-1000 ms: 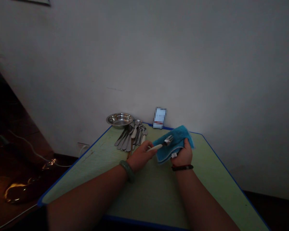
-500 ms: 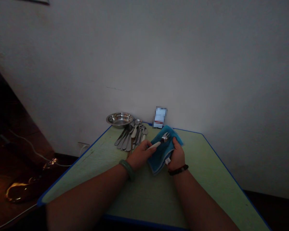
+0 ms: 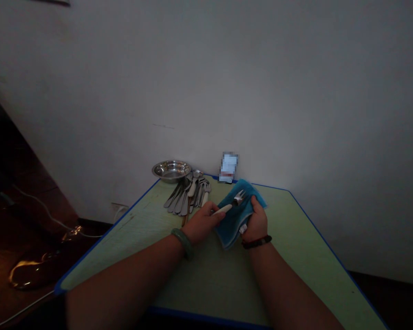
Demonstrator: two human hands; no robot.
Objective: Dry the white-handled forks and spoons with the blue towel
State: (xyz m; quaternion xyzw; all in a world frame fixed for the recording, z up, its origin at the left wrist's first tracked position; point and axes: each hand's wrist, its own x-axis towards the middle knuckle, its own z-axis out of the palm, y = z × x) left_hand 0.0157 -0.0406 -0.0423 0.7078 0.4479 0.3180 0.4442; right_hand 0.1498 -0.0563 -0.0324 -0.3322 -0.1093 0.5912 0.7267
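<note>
My left hand (image 3: pixel 203 221) is closed round the pale handle of a fork (image 3: pixel 224 209). Its metal tines point away to the upper right, over a blue cloth (image 3: pixel 231 224). My right hand (image 3: pixel 256 222) grips that cloth from the right side, thumb on top and the other fingers hidden behind or under it. The tines lie against or just above the cloth; I cannot tell which. Just beyond my left hand, a pile of cutlery (image 3: pixel 181 201) with several spoons and forks is spread on the table.
A shiny metal bowl (image 3: pixel 172 171) stands at the table's back left corner, beside the cutlery. A phone with a blurred screen (image 3: pixel 228 167) leans on the wall at the back edge. The pale green table (image 3: pixel 296 256) has a blue rim. A white cable (image 3: pixel 48 208) hangs at left.
Both hands have shifted slightly to the right, taking the fork and the cloth with them. The bowl, cutlery pile and phone have stayed in place.
</note>
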